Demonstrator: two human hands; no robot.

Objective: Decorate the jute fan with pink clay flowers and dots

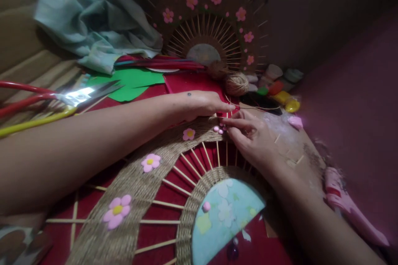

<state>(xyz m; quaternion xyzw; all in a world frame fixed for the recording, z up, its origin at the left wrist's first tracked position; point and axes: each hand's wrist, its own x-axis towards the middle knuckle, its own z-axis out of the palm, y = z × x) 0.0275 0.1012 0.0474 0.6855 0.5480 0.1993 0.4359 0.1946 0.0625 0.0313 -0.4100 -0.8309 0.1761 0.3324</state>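
Observation:
A half-round fan of woven twine point(168, 149) and thin sticks lies on a red surface, with pink clay flowers point(151, 162) along its band. My left hand point(203, 104) rests across the band's upper edge, its index finger stretched out to the right and its other fingers mostly hidden. My right hand point(248, 130) faces it, thumb and index finger pinched together at the band. Whatever sits between those fingertips is too small to make out. Small pink clay petals point(218, 130) lie on the twine just beside the right fingertips. A loose pink ball point(207, 206) is on the pale-blue centre.
Red- and yellow-handled scissors point(77, 96) lie left, by green sheets point(127, 83) and a crumpled cloth point(93, 16). A finished-looking fan point(199, 29) stands behind. Twine balls point(236, 84) and clay tubs point(273, 72) sit at the back right. A pink glue gun point(351, 207) lies right.

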